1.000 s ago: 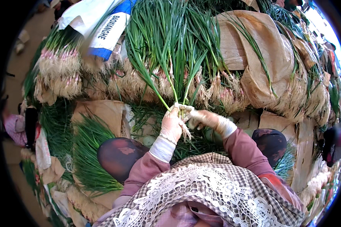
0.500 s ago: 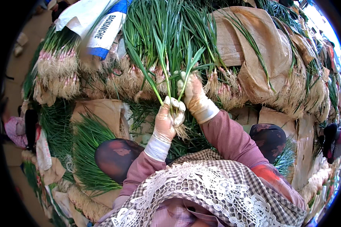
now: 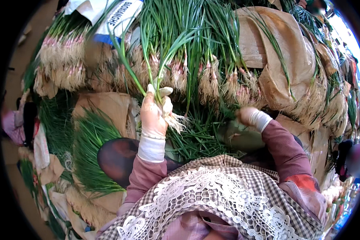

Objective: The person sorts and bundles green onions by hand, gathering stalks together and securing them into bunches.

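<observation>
My left hand point(image 3: 155, 114), in a pale, dirt-stained glove, is closed around a few green garlic stalks point(image 3: 150, 74). Their green leaves fan upward past the thumb, while the whitish roots point(image 3: 176, 122) hang out below the fingers. Apart from it on the right, my right hand point(image 3: 250, 116) is low over loose green leaves. Motion smears its fingers, so whether it holds anything is unclear. Beyond both hands lies a thick row of green garlic point(image 3: 178, 74) with pinkish bulbs and straggly roots facing me.
Torn green leaves point(image 3: 198, 134) lie between my knees. At left a heap of long green shoots point(image 3: 94, 152) rests on brown sacking point(image 3: 102, 108). Brown paper sacking point(image 3: 284, 60) covers part of the row at right, and a white and blue sack point(image 3: 118, 20) lies across its left part.
My hands have parted. The left moved left and up with the green garlic; the right let go of the stalks and swung down to the right.
</observation>
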The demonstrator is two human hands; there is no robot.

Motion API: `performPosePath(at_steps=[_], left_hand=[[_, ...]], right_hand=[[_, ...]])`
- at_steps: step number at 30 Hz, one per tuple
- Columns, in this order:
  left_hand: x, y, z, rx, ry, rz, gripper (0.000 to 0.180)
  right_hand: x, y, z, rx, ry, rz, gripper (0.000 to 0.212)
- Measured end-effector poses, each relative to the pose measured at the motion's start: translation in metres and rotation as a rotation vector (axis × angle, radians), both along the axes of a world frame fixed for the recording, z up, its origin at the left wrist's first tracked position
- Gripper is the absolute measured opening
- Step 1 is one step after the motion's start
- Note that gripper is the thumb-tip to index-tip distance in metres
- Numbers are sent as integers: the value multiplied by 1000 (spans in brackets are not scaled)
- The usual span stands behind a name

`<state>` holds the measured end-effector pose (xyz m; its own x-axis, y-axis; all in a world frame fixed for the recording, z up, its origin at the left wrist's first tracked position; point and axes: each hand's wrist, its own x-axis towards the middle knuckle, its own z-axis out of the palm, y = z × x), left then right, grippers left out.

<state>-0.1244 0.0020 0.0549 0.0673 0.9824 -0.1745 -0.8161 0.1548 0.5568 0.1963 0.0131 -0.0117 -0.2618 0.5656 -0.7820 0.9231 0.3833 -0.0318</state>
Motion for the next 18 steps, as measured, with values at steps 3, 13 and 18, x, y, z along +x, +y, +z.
performPosePath(at_steps=[3, 13, 18], left_hand=[[-5, 3, -7, -147, 36, -52, 41], [-14, -13, 5, 186, -28, -114, 32], [-23, -18, 27, 466, -112, -92, 29]], right_hand=[[-27, -9, 16, 4, -166, 10, 29], [-176, 43, -79, -87, 843, -1175, 40], [-122, 69, -2, 377, 1305, -831, 24]])
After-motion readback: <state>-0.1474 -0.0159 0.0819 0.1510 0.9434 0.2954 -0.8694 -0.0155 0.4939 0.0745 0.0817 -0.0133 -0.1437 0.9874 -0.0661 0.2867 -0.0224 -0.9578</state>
